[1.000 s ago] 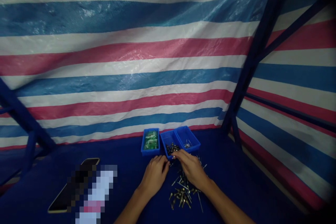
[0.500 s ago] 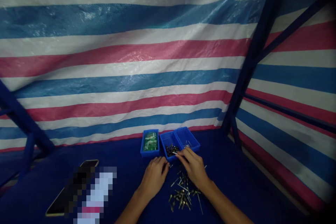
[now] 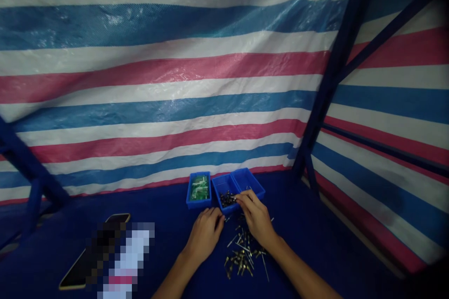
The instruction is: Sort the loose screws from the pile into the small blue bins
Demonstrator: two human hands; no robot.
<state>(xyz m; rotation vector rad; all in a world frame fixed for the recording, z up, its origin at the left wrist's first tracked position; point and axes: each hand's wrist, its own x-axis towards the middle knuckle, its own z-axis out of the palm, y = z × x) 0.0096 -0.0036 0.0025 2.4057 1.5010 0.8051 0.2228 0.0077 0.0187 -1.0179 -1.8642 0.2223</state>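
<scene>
My right hand (image 3: 257,217) reaches over the front edge of the middle blue bin (image 3: 223,183), its thumb and fingers pinched above small dark parts (image 3: 228,199); what they hold is too small to make out. My left hand (image 3: 204,233) rests on the blue table in front of the bins, fingers curled together, with a small piece beside the fingertips. A loose pile of brass-coloured and silver metal pieces (image 3: 242,259) lies on the table between and below my hands.
Green boards fill the left blue bin (image 3: 199,188). The right blue bin (image 3: 247,182) holds a few thin pieces, partly behind my right hand. A phone (image 3: 79,266) lies at the left. Striped sheeting and blue frame posts (image 3: 322,88) stand behind and at the right.
The view has shifted slightly. My right fingers have tilted at the middle bin, and the silver piece seen at their tips no longer shows clearly. My left hand has hardly moved.
</scene>
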